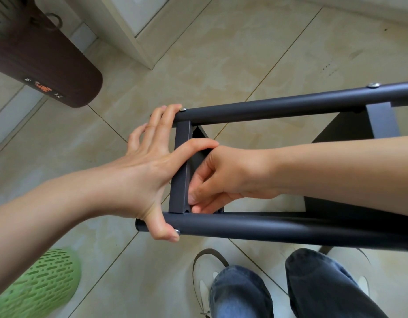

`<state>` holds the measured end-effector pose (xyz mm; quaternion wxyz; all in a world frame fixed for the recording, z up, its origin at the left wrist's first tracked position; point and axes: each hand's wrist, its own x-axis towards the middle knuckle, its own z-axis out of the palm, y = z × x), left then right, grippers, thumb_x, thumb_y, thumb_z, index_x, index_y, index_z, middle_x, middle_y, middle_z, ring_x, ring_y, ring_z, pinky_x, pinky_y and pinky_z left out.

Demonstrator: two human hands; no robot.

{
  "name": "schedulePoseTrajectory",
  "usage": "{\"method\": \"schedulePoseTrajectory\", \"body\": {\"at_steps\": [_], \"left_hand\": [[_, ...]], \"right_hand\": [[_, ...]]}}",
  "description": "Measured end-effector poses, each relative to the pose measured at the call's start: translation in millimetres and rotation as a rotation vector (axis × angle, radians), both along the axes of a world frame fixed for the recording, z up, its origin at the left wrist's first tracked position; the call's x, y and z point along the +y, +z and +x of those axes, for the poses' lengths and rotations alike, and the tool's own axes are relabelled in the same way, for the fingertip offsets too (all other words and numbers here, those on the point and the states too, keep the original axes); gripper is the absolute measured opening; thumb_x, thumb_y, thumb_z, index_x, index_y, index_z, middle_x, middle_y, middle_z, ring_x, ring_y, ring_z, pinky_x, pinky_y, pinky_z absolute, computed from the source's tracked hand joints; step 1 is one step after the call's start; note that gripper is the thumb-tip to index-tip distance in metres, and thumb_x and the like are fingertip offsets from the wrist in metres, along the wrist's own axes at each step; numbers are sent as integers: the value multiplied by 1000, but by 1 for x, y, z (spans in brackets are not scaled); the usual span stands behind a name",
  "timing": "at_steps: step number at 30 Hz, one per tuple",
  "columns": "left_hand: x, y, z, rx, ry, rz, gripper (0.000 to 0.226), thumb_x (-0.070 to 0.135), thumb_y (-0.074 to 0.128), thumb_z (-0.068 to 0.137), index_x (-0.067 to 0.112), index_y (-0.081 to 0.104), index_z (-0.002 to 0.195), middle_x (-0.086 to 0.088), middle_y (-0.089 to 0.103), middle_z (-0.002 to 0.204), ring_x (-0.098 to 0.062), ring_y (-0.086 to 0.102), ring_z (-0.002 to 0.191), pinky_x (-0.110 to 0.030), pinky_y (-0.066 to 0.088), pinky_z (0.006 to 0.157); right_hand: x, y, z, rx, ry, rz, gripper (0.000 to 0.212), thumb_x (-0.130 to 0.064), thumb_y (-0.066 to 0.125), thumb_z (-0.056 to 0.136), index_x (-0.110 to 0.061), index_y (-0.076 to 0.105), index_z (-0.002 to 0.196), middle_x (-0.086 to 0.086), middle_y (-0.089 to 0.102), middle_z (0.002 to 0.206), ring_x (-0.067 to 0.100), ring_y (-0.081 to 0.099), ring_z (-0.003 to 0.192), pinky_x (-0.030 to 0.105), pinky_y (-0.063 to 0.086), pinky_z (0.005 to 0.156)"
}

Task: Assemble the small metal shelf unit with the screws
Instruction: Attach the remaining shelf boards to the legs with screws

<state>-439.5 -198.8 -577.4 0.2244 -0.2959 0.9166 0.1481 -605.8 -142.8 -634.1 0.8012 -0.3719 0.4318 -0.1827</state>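
I hold a dark metal shelf frame above the tiled floor. Its upper tube and lower tube are joined at the left end by a flat crossbar. My left hand spans that end and grips it: fingers over the upper tube beside a screw head, thumb on the lower tube at another screw head. My right hand reaches inside the frame. Its curled fingertips pinch together at the lower inner corner, and what they pinch is hidden.
A third screw sits further along the upper tube, near a second crossbar. A brown cylindrical object lies at the top left and a green perforated slipper at the bottom left. My jeans and white shoe are below the frame.
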Motion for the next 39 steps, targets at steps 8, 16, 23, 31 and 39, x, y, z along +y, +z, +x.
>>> {"method": "schedulePoseTrajectory", "body": {"at_steps": [8,16,23,31,39], "left_hand": [[-1,-1,1,29,-4,5,134,83,53,21,52,11,144,-10,-15,155,-23,-26,146,-51,3,112],[0,1,-1,-25,6,12,135,82,54,20,55,2,142,-6,-23,153,-20,-33,142,-55,2,117],[-1,-1,2,-14,6,4,136,82,55,20,53,6,144,-10,-22,155,-28,-31,145,-60,5,116],[-1,-3,2,-21,18,15,135,82,54,19,54,6,143,-12,-23,155,-31,-32,146,-60,4,116],[-1,-1,2,-24,9,16,135,81,55,20,54,5,142,-9,-25,154,-28,-35,144,-59,4,117]], "right_hand": [[6,0,3,122,4,1,14,-15,71,89,-13,69,76,-3,71,65,5,65,58,20,53,64],[-2,2,0,84,46,11,19,-8,68,89,-13,68,71,-2,70,65,6,63,59,20,54,63],[-7,4,2,110,103,40,14,-7,68,89,-10,66,76,-2,70,65,4,59,56,21,57,63],[-3,-2,0,35,55,49,18,-2,69,87,-11,68,71,-4,65,59,4,57,54,18,52,56],[-6,-6,-1,-14,124,89,23,-6,64,92,-13,68,70,-3,66,66,7,56,61,21,53,63]]}}
